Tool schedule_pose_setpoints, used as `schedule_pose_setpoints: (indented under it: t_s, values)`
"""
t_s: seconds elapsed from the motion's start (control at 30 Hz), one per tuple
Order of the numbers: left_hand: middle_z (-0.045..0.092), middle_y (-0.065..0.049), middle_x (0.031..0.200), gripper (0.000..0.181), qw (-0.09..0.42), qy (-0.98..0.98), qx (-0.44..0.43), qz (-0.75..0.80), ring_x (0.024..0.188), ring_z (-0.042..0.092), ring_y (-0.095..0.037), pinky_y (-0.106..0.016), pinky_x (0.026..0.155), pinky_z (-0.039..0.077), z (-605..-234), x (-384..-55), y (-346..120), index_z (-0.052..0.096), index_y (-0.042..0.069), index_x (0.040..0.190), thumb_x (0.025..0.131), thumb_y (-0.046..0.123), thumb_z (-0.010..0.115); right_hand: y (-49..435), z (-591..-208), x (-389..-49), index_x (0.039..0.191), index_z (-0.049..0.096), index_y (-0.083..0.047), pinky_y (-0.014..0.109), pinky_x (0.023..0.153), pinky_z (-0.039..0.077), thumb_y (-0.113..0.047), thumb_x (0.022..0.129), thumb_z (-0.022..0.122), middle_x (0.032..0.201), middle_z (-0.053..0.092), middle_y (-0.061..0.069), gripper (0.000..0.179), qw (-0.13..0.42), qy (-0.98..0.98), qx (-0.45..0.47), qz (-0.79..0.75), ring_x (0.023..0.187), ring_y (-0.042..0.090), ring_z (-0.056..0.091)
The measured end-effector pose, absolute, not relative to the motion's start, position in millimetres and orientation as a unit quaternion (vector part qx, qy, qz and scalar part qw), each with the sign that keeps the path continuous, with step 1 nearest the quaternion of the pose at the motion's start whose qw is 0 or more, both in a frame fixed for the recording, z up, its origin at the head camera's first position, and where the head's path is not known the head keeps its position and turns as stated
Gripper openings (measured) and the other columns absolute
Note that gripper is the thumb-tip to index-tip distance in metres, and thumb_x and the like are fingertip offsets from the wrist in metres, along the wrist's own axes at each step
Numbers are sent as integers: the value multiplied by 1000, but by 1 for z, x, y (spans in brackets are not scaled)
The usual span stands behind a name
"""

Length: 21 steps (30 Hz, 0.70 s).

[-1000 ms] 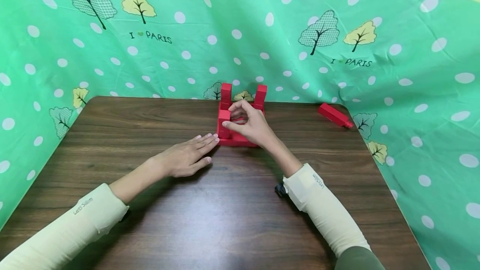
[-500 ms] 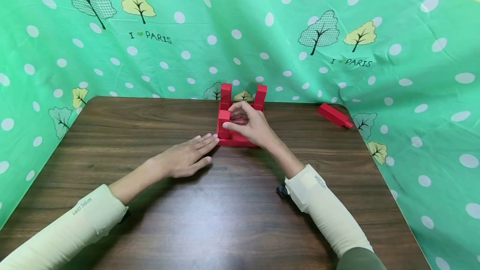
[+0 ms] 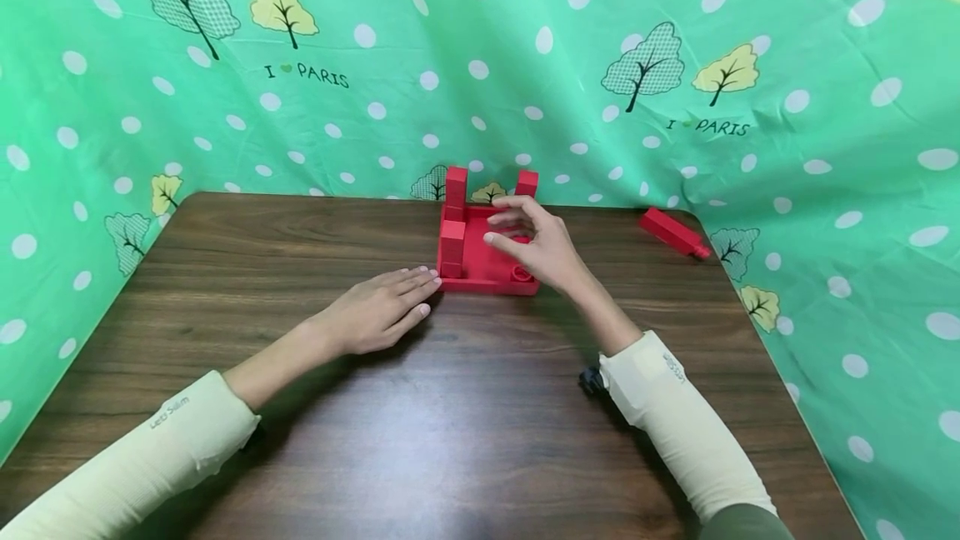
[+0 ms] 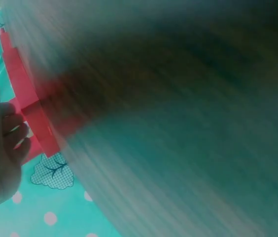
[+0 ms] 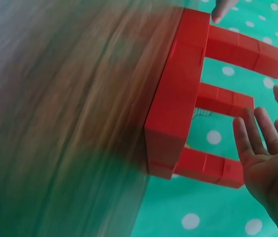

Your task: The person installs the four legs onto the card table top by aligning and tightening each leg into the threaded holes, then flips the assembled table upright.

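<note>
A red tray-like base (image 3: 480, 255) with raised edges lies flat near the far side of the table. Square red legs stand up from three of its corners: near left (image 3: 452, 248), far left (image 3: 456, 188) and far right (image 3: 527, 182). At the near right corner a round red socket (image 3: 521, 273) shows. My left hand (image 3: 378, 308) lies flat, its fingertips touching the near left corner. Above the base's right part hovers my right hand (image 3: 543, 248), fingers loosely bent and apart, holding nothing. The right wrist view shows that hand (image 5: 272, 158) beside the legs.
Another red leg (image 3: 673, 233) with a threaded peg end lies at the far right of the brown wooden table (image 3: 465, 440). Close behind the table hangs a green dotted curtain (image 3: 420, 48).
My right hand has let go of the near left leg and moved right, uncovering the base's middle and the socket. The left hand stays in place.
</note>
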<state>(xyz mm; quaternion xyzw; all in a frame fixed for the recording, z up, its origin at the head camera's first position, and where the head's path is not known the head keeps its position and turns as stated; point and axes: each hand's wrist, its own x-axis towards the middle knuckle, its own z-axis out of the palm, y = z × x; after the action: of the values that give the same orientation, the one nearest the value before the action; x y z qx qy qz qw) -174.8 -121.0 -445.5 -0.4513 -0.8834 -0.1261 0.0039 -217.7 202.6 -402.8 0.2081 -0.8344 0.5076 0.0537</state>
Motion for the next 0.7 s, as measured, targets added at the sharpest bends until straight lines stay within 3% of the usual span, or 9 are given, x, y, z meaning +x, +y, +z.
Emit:
schedule_pose_setpoints:
  t_s: [0.1,0.2,0.33,0.47,0.7]
  values:
    - [62,-15,167,55,38,-880,-454,-136,159,57,-36,-56,134,46,-445,-172,-119,58,3,164,117,31,58,212,-402,-217,147,66,-9,54,108,66,-17,102,86,134,81,18,50,64,-838,202,503,121,32,80]
    - [65,-13,164,54,52,-874,-460,-147,156,60,-35,-55,132,49,-446,-168,-115,61,4,161,115,31,61,223,-401,-217,145,68,-9,39,104,67,-17,102,86,131,82,17,47,76,-845,190,495,117,31,81]
    - [63,-15,167,55,56,-864,-478,-147,158,58,-35,-54,133,48,-445,-163,-108,60,4,162,115,31,62,237,-398,-217,143,70,-6,17,97,62,-16,103,85,128,83,15,44,94,-852,174,486,115,32,81]
    - [54,-15,174,60,43,-861,-493,-118,166,48,-34,-51,139,40,-445,-158,-99,52,4,168,117,35,58,253,-396,-218,142,71,-5,9,95,59,-14,104,83,127,84,16,40,109,-858,161,475,115,32,81]
    - [38,-14,184,69,3,-863,-496,-95,175,30,-32,-49,145,26,-446,-154,-86,36,5,176,119,40,51,280,-392,-221,139,74,-8,8,95,58,-14,105,82,126,84,18,35,127,-870,139,455,107,1,76]
